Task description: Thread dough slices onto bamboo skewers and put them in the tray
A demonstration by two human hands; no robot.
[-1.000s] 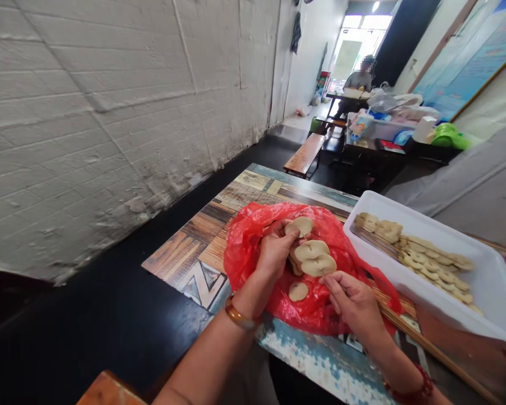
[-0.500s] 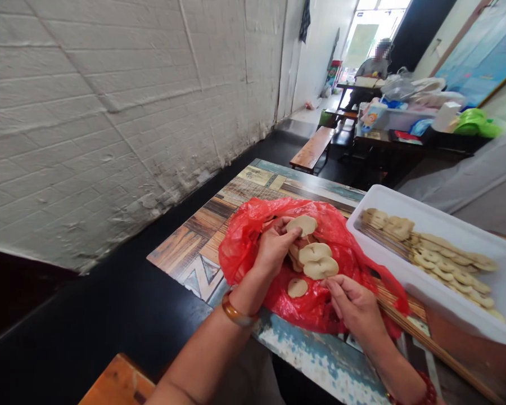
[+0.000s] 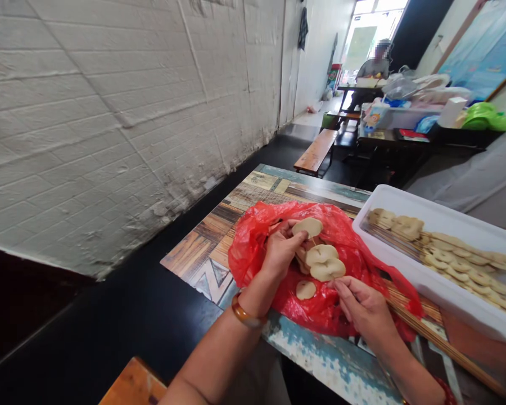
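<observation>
My left hand (image 3: 280, 247) is closed, pinching a round, flat beige slice (image 3: 308, 226) between thumb and fingers. Just below it, two similar slices (image 3: 326, 269) overlap on a thin skewer, of which only a short bit shows. The fingertips of my right hand (image 3: 362, 304) are closed on the skewer's lower end, mostly hidden. Both hands are over a crumpled red plastic bag (image 3: 253, 247). Inside the bag, one small slice (image 3: 306, 290) lies alone, and more slices sit partly hidden behind the two threaded ones.
On the right, a white plastic tub (image 3: 455, 211) contains rows of skewered slices (image 3: 468, 259). A bundle of thin wooden sticks (image 3: 447, 346) lies beside it on the patterned table (image 3: 198, 236). Beyond are a wooden bench (image 3: 318, 149), a cluttered table and a seated person (image 3: 373, 67).
The whole view has shifted slightly, so the table and hands appear a little further right. Both hands keep nearly the same grip and position over the bag.
</observation>
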